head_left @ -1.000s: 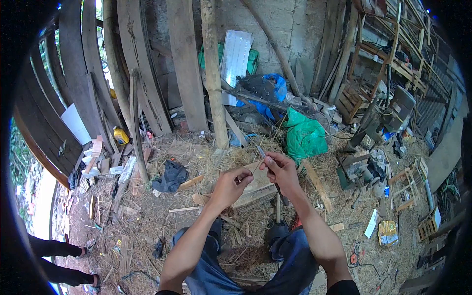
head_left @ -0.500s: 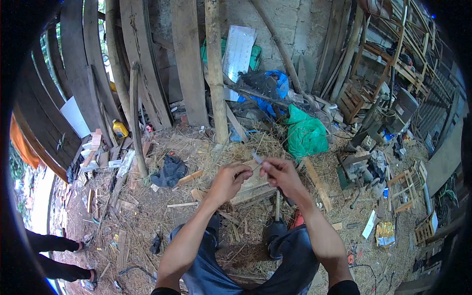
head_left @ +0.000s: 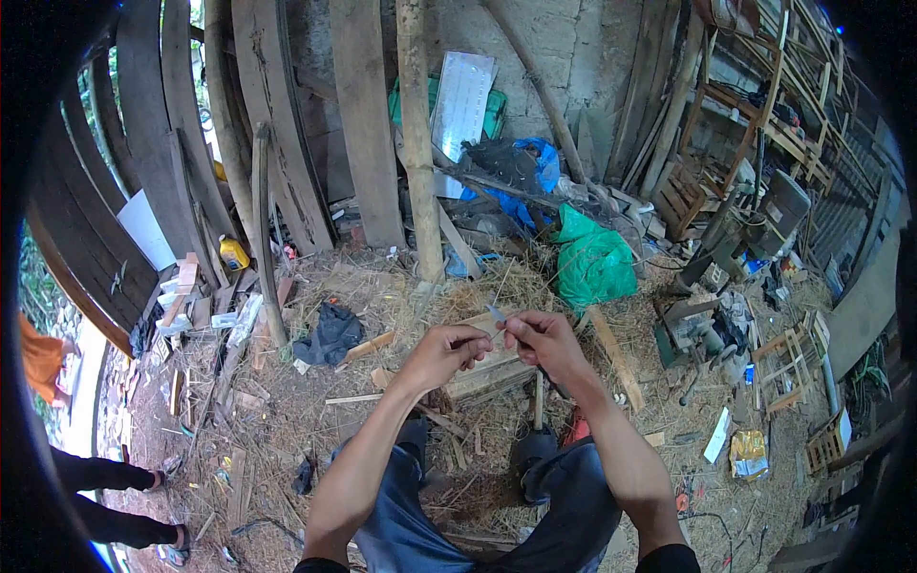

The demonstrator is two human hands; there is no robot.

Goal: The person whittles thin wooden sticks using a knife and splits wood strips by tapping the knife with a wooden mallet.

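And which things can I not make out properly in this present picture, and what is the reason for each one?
All in the head view:
Slim metal-bladed knife: its middle is covered by the grip of the right hand.
Thin pale strip at the left hand: too small to tell its material.
Rumpled green plastic bag: its plastic hides any contents.
Person in dark trousers: upper body cut off by the dark left edge.

No text can be read, on the white panel point(head_left: 462, 100) or elsewhere.
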